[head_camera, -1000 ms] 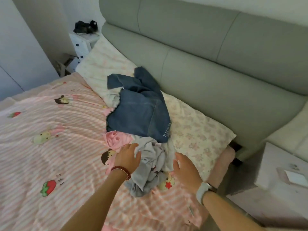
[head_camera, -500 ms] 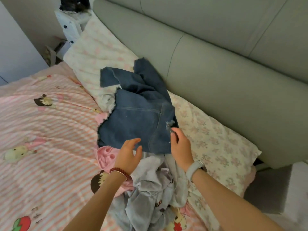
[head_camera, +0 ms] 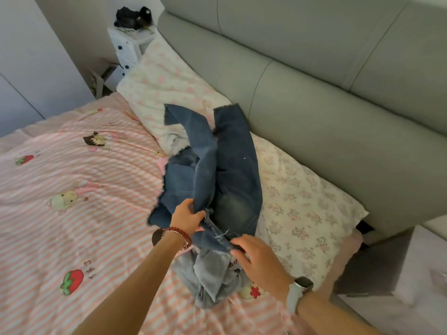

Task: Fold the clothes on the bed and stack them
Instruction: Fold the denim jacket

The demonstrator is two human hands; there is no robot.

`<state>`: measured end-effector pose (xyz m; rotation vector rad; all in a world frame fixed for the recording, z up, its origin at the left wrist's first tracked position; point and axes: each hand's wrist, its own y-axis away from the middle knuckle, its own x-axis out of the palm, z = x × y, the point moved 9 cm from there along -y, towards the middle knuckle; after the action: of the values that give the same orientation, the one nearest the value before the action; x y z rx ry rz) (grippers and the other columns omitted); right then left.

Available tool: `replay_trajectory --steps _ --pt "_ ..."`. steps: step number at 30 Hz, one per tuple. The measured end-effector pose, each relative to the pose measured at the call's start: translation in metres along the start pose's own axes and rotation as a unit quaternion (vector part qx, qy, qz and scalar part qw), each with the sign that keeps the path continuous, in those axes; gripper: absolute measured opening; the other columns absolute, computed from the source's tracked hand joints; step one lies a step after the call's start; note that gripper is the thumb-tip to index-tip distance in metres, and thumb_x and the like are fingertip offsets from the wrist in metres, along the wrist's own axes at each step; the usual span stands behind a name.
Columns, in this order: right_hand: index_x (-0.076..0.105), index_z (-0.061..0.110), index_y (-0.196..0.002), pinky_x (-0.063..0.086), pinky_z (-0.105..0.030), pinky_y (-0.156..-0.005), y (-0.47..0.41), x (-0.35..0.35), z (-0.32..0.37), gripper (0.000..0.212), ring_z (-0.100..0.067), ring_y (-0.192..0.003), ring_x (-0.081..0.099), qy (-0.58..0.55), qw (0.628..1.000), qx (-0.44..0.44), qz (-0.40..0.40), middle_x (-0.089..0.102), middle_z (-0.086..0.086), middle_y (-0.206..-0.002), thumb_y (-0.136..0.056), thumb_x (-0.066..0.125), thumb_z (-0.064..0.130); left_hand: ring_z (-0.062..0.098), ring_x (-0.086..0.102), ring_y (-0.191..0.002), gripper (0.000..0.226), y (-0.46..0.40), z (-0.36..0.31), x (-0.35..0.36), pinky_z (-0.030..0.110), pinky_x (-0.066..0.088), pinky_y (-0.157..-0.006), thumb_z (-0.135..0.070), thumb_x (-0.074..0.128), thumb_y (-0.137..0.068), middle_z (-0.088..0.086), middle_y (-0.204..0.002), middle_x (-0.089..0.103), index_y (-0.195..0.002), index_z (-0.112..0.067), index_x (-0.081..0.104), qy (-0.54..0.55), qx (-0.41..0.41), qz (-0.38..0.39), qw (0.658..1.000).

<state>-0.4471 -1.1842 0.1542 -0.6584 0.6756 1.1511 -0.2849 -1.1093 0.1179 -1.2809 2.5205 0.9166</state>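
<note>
- Presently, the frayed edge of the jeans (head_camera: 225, 180) is pinched by the left hand (head_camera: 187, 216), its fingers curled round a bunched fold of denim.
- The near frayed hem is touched by the right hand (head_camera: 256, 257); its fingertips lie on the denim, but whether cloth is clamped between them cannot be told.
- The jeans are heaped at the right side of the bed (head_camera: 72, 189), partly on the striped cover and partly on the floral pillow (head_camera: 302, 209), with the legs trailing toward the far headboard (head_camera: 338, 105).
- A grey garment (head_camera: 210, 274) lies crumpled under the near end of the jeans.
- It is judged that the jeans should be lifted clear of the heap, shaken out and laid flat on the open cover to the left, so that the legs can be matched before folding.
- The denim should be held at two well-separated points, since a bunched grip would leave twists.
- Some small marks beside the printed strawberry (head_camera: 72, 281) are seen but cannot be read; no brand or label is legible.
</note>
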Motion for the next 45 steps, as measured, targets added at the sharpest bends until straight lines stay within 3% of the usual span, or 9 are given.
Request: replay_trajectory --steps 2,7,13,17,27,33,37,41,45 --pt "0.049 0.015 -0.127 0.034 -0.024 -0.090 0.007 0.002 -0.012 0.034 -0.018 -0.106 0.049 0.037 0.998 0.036 0.042 0.054 0.000 -0.115 -0.097 0.044 0.030 0.030 0.058 -0.077 0.046 0.019 0.004 -0.018 0.033 0.055 -0.053 0.006 0.054 -0.087 0.024 -0.113 0.057 -0.128 -0.004 0.036 0.133 -0.005 -0.047 0.990" --pt "0.046 0.017 -0.126 0.029 -0.030 -0.090 -0.002 -0.017 0.037 0.031 -0.018 -0.112 0.043 0.146 0.987 -0.051 0.050 0.049 0.001 -0.121 -0.096 0.041 0.026 0.040 0.058 -0.102 0.038 0.100 -0.042 -0.065 0.056 0.047 -0.087 0.009 0.052 -0.087 0.014 -0.107 0.059 -0.112 -0.019 0.053 0.121 0.165 -0.092 0.975" --pt "0.051 0.017 -0.115 0.033 -0.033 -0.090 0.016 -0.051 0.119 0.023 -0.020 -0.109 0.048 0.216 0.961 -0.170 0.021 0.054 -0.001 -0.114 -0.095 0.045 0.025 -0.001 0.060 -0.065 0.034 0.232 -0.074 -0.127 0.018 0.053 -0.059 0.011 0.049 -0.088 0.000 -0.082 0.062 -0.080 -0.020 0.062 0.112 0.270 -0.196 0.936" --pt "0.060 0.014 -0.104 0.036 -0.030 -0.082 0.055 -0.072 0.174 0.018 -0.022 -0.097 0.053 0.141 0.966 -0.216 -0.013 0.059 -0.003 -0.101 -0.095 0.048 0.024 0.017 0.059 -0.081 0.028 0.309 -0.058 -0.157 0.034 0.053 -0.071 0.011 0.047 -0.088 0.004 -0.087 0.063 -0.090 -0.011 0.065 0.124 0.269 -0.255 0.920" --pt "0.068 0.007 -0.099 0.043 -0.032 -0.056 0.079 -0.190 0.321 0.015 -0.029 -0.077 0.056 0.010 0.932 -0.225 -0.285 0.058 -0.016 -0.092 -0.087 0.059 0.010 0.000 0.062 -0.052 0.022 0.451 -0.085 -0.249 0.013 0.052 -0.051 -0.015 0.056 -0.091 -0.007 -0.062 0.064 -0.074 -0.025 0.065 0.126 0.320 -0.339 0.875" --pt "0.061 0.008 -0.094 0.056 -0.033 -0.067 0.047 -0.148 0.394 0.022 -0.024 -0.078 0.064 -0.210 0.955 -0.206 -0.041 0.064 -0.008 -0.087 -0.094 0.042 -0.003 0.005 0.044 -0.036 0.039 0.450 -0.030 -0.227 0.014 0.040 -0.046 -0.027 0.052 -0.093 -0.009 -0.039 0.049 -0.058 -0.012 0.063 -0.172 0.189 -0.085 0.963" --pt "0.060 0.014 -0.085 0.050 -0.014 -0.061 0.047 -0.092 0.446 0.030 0.000 -0.069 0.062 -0.317 0.910 -0.213 0.161 0.063 0.003 -0.079 -0.094 0.040 -0.006 0.003 0.054 -0.061 0.013 0.455 -0.013 -0.292 0.018 0.045 -0.061 -0.021 0.059 -0.088 -0.008 -0.073 0.063 -0.100 -0.018 0.065 -0.097 0.237 -0.247 0.934" --pt "0.058 0.011 -0.087 0.048 -0.015 -0.063 0.046 -0.082 0.480 0.025 -0.003 -0.069 0.061 -0.381 0.856 -0.232 0.260 0.066 0.010 -0.075 -0.092 0.040 -0.006 -0.004 0.037 -0.120 0.065 0.449 -0.031 -0.318 0.022 0.036 -0.096 -0.023 0.063 -0.084 -0.019 -0.135 0.036 -0.136 -0.037 0.027 -0.071 0.323 -0.209 0.920" --pt "0.061 0.012 -0.088 0.048 -0.015 -0.063 0.034 -0.109 0.495 0.028 -0.003 -0.068 0.062 -0.398 0.863 -0.239 0.202 0.069 0.007 -0.077 -0.090 0.042 -0.009 -0.020 0.053 -0.087 0.021 0.438 -0.065 -0.307 0.008 0.043 -0.078 -0.017 0.059 -0.087 -0.021 -0.103 0.060 -0.102 -0.032 0.058 -0.085 0.401 -0.129 0.903"
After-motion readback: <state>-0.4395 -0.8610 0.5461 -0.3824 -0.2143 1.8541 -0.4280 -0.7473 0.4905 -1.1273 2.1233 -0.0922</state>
